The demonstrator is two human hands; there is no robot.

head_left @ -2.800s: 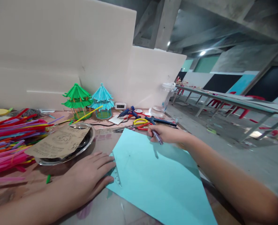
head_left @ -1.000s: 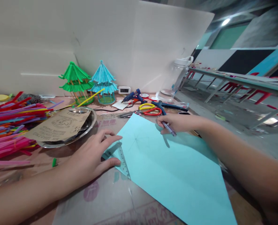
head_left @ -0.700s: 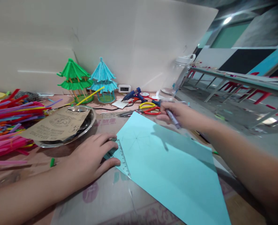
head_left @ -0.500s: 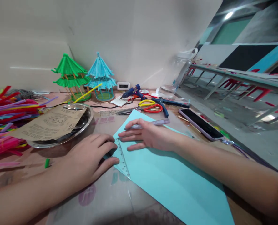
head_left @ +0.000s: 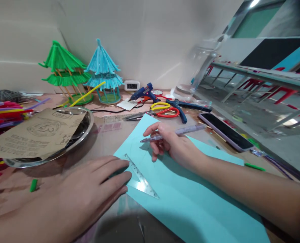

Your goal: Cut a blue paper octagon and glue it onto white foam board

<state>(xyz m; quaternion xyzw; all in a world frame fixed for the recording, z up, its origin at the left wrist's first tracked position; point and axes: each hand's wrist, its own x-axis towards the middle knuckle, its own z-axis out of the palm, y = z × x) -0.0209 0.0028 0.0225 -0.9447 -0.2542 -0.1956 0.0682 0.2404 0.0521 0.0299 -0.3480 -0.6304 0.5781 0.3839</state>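
A light blue paper sheet (head_left: 190, 199) lies on the table in front of me. My left hand (head_left: 89, 189) rests flat at the sheet's left corner, its fingertips pressing on a clear triangular ruler (head_left: 139, 175). My right hand (head_left: 175, 146) hovers over the upper part of the sheet and holds a pale purple pen (head_left: 175, 131), tip pointing left toward the paper's top corner.
A steel plate (head_left: 85, 130) under a brown printed card (head_left: 35, 131) sits at left by coloured straws (head_left: 5, 113). Green (head_left: 61, 67) and blue (head_left: 103, 71) straw pavilions, a glue gun (head_left: 142, 92), scissors (head_left: 162, 111), and a phone (head_left: 225, 130) lie behind. A white board (head_left: 144, 37) backs the table.
My right hand came back from the scissors area and settled over the paper near the ruler, pen now pointing left. The ruler has turned under my left hand. The camera moved closer.
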